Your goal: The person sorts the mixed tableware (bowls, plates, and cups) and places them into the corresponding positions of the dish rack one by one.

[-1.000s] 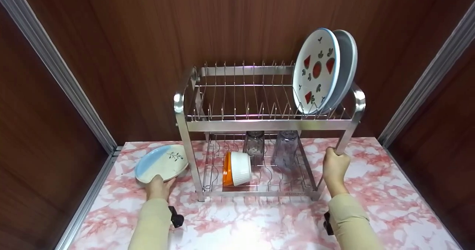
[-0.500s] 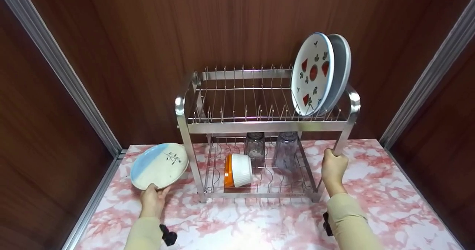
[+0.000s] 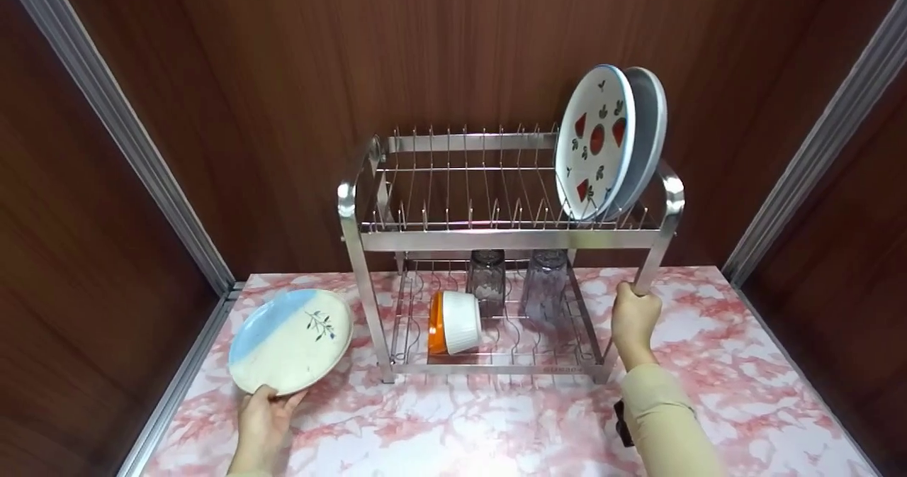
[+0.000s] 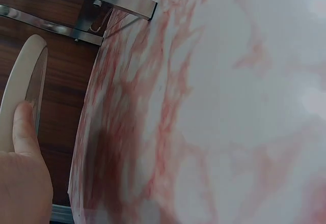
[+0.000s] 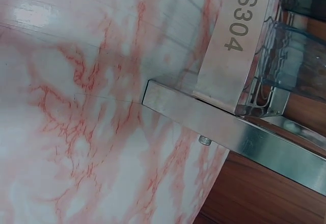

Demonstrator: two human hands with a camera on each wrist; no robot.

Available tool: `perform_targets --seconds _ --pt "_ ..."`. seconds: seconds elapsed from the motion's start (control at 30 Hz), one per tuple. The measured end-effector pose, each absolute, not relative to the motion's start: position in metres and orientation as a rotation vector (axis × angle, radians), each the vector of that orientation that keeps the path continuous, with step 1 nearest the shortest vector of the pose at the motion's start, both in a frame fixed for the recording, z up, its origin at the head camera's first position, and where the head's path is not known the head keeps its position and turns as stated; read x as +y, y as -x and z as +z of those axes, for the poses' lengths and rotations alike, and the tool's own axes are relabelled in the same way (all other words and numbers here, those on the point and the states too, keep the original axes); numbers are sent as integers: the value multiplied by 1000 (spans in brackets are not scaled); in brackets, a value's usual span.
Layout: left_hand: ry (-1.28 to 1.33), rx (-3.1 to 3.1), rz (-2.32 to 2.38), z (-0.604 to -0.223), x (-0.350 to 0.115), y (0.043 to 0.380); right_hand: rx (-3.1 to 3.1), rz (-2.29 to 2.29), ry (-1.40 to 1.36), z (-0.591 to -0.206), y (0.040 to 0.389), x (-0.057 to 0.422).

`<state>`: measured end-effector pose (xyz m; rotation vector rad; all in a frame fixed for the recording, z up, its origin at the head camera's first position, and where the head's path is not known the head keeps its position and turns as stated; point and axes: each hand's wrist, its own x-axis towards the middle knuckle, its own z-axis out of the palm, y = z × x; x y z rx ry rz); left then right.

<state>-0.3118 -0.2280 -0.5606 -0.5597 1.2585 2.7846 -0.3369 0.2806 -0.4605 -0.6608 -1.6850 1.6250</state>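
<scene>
My left hand point(image 3: 263, 424) pinches the near rim of a blue and cream plate point(image 3: 290, 342) with a leaf sprig on it, left of the metal dish rack point(image 3: 510, 240). In the left wrist view the thumb point(image 4: 24, 130) lies on the plate's rim point(image 4: 20, 76). My right hand point(image 3: 635, 324) grips the rack's front right leg. Upright in the upper tier's right end stand a white plate with red fruit designs point(image 3: 597, 140) and a grey plate point(image 3: 648, 137) behind it.
On the rack's lower tier, a white ribbed bowl point(image 3: 462, 323) lies on its side against an orange dish point(image 3: 436, 324). Two glasses, one dark point(image 3: 487, 282) and one purplish point(image 3: 545, 285), stand behind. Brown panels point(image 3: 453, 37) enclose the marbled table point(image 3: 453, 420).
My left hand has drawn the plate toward me and to the left, away from the rack's left leg. My right hand keeps its grip on the rack leg.
</scene>
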Motion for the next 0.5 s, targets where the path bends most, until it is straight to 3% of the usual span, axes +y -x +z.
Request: perform_targets --seconds 0.5 --pt "595 1331 2683 -557 -231 246 -1714 1595 704 -476 348 291"
